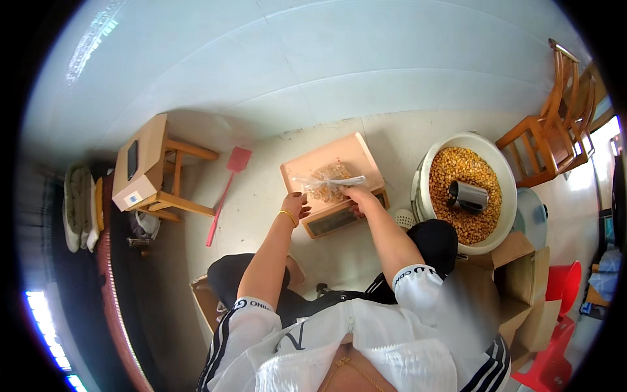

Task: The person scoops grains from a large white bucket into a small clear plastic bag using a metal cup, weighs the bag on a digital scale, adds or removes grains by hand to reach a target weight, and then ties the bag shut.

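Observation:
A clear plastic bag of corn kernels (pixel 327 182) lies on the pinkish tray of a weighing scale (pixel 289 169), its empty top part drawn out sideways across it. My right hand (pixel 358 198) is at the bag's right side, fingers on the plastic near its twisted end. To the left, my left hand (pixel 296 207) is beside the bag at the tray's edge, fingers slightly curled; whether it pinches any plastic cannot be told. Right of the scale, a metal scoop (pixel 469 197) rests in a large white tub (pixel 509 196) filled with yellow corn kernels (pixel 460 161).
A pink fly swatter (pixel 223 203) lies on the floor at left, near a wooden stool (pixel 188 203) bearing a cardboard box (pixel 142 161) and a phone (pixel 132 159). Wooden chairs (pixel 548 132), an open cardboard box (pixel 517 279) and a red plastic stool (pixel 553 353) are at right.

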`<state>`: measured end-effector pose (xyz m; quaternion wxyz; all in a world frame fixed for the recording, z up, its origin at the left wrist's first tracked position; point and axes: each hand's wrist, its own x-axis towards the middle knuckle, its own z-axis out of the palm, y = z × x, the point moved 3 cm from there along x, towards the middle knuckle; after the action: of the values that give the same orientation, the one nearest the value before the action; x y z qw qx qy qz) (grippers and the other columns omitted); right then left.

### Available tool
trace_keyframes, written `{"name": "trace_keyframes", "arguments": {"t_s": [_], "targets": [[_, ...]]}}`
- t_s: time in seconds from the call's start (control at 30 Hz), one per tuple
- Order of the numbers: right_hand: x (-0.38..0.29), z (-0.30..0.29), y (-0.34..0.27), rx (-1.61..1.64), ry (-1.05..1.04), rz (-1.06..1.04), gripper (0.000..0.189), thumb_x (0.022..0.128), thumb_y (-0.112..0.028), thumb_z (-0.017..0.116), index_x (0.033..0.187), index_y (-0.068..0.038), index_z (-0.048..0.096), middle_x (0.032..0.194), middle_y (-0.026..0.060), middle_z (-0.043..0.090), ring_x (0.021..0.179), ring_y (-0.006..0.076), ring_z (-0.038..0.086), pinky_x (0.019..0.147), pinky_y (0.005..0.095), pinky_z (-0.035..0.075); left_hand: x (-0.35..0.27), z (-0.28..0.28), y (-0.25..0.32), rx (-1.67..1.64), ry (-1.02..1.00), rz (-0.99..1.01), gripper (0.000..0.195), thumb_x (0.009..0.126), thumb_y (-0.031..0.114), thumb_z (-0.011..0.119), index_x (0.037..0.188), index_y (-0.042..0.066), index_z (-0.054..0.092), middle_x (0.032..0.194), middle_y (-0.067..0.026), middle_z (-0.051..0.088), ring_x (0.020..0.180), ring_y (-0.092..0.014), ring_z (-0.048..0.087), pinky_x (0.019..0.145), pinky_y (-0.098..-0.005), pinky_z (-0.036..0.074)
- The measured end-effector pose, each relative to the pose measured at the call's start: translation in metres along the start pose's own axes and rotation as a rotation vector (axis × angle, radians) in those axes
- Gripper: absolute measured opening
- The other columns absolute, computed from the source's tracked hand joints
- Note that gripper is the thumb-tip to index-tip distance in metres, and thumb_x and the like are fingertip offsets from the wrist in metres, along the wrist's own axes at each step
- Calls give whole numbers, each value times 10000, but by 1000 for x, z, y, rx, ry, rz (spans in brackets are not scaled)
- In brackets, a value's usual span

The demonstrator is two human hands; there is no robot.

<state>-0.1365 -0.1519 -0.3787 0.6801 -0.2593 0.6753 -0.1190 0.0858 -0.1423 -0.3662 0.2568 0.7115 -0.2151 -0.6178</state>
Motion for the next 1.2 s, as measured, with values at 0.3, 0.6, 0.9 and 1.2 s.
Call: {"name": "trace_keyframes", "arguments": {"t_s": [0.3,0.6,0.9,1.2], "targets": [[57,-7,-2,544,61,-34,345,859,-382,553,777,-47,558,610,67,530,565,209,537,572,376,461,40,29,30,-305,9,-24,404,860,223,629,1216,171,445,969,-62,556,721,-197,553,643,-338,512],[48,5,-12,1146,-216,-304,242,893,-276,485,901,-50,570,860,76,614,780,225,598,686,363,506,25,9,34,-623,-9,68,123,899,163,539,1000,94,533,897,-47,584,759,-203,580,669,-345,514],[38,25,-25,632,-123,-406,218,873,-117,535,1035,12,602,851,72,587,799,193,595,679,317,511,-4,12,44,-149,59,321,158,901,154,557,1029,60,559,895,-43,632,657,-126,596,613,-259,501],[84,37,-14,-117,155,-793,132,804,-127,577,893,-74,658,845,162,602,809,303,600,718,367,470,-13,85,89,568,9,837,340,811,-11,523,1150,16,534,1001,-101,628,853,-181,613,723,-263,492]]}}
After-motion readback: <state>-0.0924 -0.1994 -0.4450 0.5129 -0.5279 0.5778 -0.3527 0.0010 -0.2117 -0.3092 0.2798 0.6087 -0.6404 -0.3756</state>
